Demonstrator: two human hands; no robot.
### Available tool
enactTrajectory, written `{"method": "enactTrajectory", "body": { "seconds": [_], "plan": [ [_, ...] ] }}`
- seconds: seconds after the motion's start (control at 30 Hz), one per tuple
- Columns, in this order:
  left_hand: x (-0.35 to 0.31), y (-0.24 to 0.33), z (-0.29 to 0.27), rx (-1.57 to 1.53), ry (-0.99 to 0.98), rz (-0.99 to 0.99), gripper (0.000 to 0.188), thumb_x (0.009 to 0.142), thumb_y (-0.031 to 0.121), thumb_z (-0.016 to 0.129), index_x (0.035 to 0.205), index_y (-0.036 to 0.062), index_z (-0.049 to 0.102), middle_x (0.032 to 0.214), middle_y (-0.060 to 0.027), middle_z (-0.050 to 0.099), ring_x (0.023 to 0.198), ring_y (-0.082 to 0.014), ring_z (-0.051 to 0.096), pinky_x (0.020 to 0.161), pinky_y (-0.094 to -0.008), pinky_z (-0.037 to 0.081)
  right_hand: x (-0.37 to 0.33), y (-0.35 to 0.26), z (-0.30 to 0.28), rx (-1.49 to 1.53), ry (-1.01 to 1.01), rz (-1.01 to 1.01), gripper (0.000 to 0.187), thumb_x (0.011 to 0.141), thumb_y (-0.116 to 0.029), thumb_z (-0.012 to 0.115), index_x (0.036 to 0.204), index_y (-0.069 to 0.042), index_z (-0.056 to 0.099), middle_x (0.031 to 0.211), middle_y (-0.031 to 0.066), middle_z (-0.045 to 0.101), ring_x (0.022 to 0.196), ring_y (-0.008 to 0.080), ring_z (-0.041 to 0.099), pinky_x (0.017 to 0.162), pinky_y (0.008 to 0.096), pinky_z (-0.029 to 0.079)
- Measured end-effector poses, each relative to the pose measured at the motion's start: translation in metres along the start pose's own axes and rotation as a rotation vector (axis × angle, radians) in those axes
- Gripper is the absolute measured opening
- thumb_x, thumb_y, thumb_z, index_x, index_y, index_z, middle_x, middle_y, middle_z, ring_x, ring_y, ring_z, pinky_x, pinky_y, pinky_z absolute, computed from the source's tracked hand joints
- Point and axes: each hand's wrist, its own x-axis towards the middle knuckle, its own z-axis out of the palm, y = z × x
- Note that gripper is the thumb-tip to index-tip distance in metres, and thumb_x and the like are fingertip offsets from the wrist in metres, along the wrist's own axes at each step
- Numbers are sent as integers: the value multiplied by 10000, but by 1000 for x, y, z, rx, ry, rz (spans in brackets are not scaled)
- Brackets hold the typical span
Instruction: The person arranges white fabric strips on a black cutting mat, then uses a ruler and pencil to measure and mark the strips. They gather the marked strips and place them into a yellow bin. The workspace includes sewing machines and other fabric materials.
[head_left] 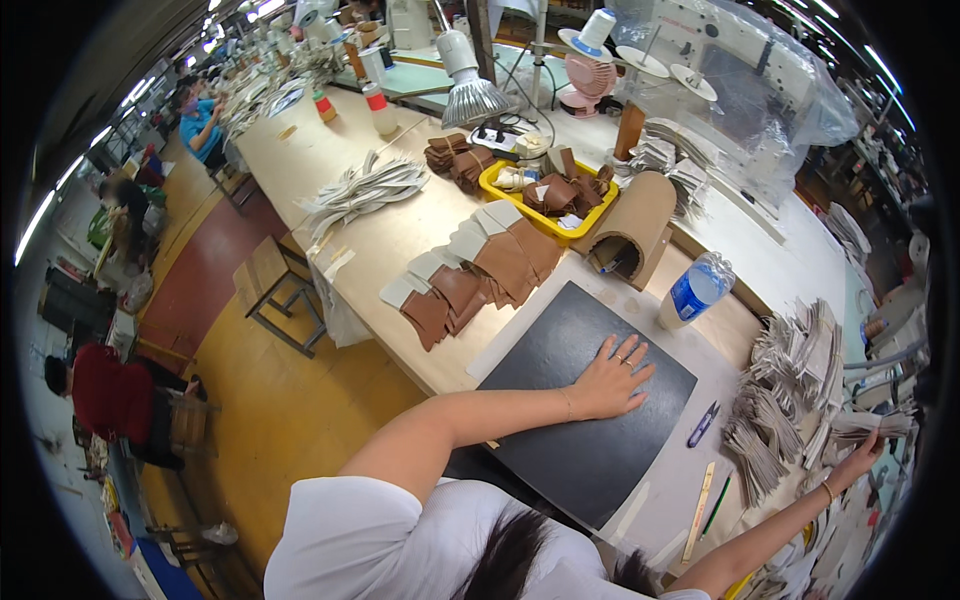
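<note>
My left hand [612, 380] lies flat with fingers spread on a black rectangular mat [560, 350], a ring on one finger. At the far right, my right hand [856, 462] reaches out and grips the edge of a bundle of pale grey cut pieces [872, 426]; its fingers are partly hidden. More stacks of grey-white pieces [765, 440] lie between the mat and that hand. Beside the mat's right edge are purple thread snips [703, 425], a wooden ruler [698, 512] and a green pencil [716, 508].
Beyond the mat lie brown and white leather pieces [480, 270], a yellow basket [487, 180], a brown cardboard tube [640, 225] and a plastic bottle [698, 290]. A lamp [472, 85] hangs over the table. A plastic-covered sewing machine [720, 60] stands behind; a stool [275, 285] is left.
</note>
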Motion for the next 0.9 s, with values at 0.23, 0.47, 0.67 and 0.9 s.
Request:
{"method": "enactTrajectory", "body": {
  "seconds": [0.23, 0.47, 0.67, 0.9],
  "plan": [
    [14, 0, 1, -394, 100, -52, 494, 965, 424, 573, 1337, 99, 565, 1401, -200, 502, 1363, -345, 419, 1129, -499, 300, -155, -126, 3, 650, -327, 306, 487, 1018, -321, 464, 1337, 42, 526, 1242, 152, 634, 1214, 260, 572, 1048, 397, 445],
    [-39, 16, -26, -1835, -532, -469, 612, 1027, 455, 511, 1470, 49, 395, 1396, -131, 544, 1255, -201, 532, 1059, -366, 431, -403, -199, 103, 675, -811, 811, 303, 1033, -181, 518, 1237, 40, 556, 1032, 139, 703, 896, 211, 688, 843, 300, 555],
    [-82, 5, -61, -1982, -459, -694, 621, 1029, 444, 508, 1475, 53, 325, 1248, -142, 603, 1120, -207, 623, 958, -358, 537, -428, -238, 117, -133, -875, 173, 208, 916, -134, 694, 1075, -3, 663, 871, 118, 668, 697, 161, 645, 620, 281, 500],
    [-79, 10, -85, -1810, -584, -605, 614, 1039, 445, 485, 1493, 83, 285, 1140, -90, 575, 1015, -177, 645, 757, -351, 612, -427, -239, 121, -198, -799, -251, 222, 848, -65, 726, 1066, -30, 698, 1081, 104, 659, 749, 241, 679, 680, 340, 548]
  ]
}}
